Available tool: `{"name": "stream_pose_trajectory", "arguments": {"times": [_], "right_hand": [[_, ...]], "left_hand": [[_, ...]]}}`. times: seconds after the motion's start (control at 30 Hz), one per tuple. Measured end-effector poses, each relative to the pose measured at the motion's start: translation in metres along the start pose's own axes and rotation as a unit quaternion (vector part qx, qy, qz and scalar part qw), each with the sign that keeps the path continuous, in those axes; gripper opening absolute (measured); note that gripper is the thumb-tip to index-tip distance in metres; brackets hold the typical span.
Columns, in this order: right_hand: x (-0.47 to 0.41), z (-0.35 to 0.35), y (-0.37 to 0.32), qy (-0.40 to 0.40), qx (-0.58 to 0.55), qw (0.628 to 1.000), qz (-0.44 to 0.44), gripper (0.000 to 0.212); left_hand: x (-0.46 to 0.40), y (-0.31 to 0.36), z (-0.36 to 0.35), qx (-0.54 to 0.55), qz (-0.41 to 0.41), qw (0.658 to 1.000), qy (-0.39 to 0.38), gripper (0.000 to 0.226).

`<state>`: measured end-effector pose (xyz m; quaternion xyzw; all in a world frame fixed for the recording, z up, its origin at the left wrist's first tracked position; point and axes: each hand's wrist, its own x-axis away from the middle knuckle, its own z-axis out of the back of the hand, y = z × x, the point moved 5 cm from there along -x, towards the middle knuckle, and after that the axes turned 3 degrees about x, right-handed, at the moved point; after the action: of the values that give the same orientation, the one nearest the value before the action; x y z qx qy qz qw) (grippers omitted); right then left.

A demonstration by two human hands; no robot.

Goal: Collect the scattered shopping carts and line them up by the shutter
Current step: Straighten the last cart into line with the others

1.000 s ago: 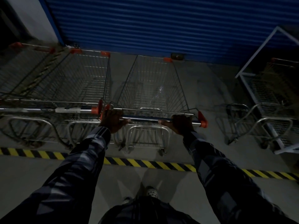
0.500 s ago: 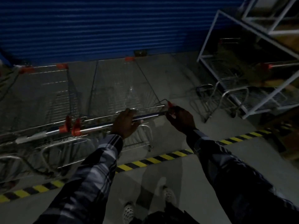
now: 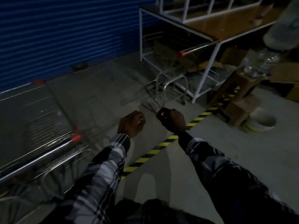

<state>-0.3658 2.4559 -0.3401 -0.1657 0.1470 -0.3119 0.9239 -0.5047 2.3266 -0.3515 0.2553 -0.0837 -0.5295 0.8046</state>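
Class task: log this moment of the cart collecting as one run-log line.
left hand: empty, curled | right hand: empty, curled | parked cart: by shutter | stray cart: under white rack

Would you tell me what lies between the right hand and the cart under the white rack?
In the head view, only bare concrete floor separates the right hand from the cart.
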Motion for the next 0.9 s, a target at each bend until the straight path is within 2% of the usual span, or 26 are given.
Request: {"name": "stream_pose_trajectory", "arguments": {"times": [0.1, 0.23, 0.43, 0.6, 0.77, 0.9], "right_hand": [[-0.027, 0.029, 0.068, -0.021, 0.006, 0.999, -0.025, 0.025], [-0.083, 0.064, 0.138, 0.012, 0.009, 1.0, -0.018, 0.022], [-0.192, 0.08, 0.218, 0.046, 0.017, 0.999, -0.006, 0.036], [-0.289, 0.099, 0.282, -0.015, 0.031, 0.999, -0.021, 0.018], [-0.378, 0.125, 0.35, -0.017, 0.059, 0.997, -0.046, 0.025], [-0.45, 0.144, 0.403, -0.031, 0.068, 0.996, -0.039, 0.028]], "left_hand": [[-0.057, 0.037, -0.025, -0.004, 0.003, 1.0, -0.017, 0.019], [-0.146, 0.073, -0.047, -0.001, -0.029, 1.0, -0.003, 0.016], [-0.301, 0.088, -0.078, 0.005, -0.026, 1.0, 0.016, 0.013], [-0.434, 0.101, -0.092, 0.022, -0.004, 0.999, 0.033, 0.011], [-0.534, 0.127, -0.098, 0.035, -0.038, 0.997, 0.052, 0.008], [-0.617, 0.133, -0.13, 0.012, -0.05, 0.998, 0.044, 0.021]]}}
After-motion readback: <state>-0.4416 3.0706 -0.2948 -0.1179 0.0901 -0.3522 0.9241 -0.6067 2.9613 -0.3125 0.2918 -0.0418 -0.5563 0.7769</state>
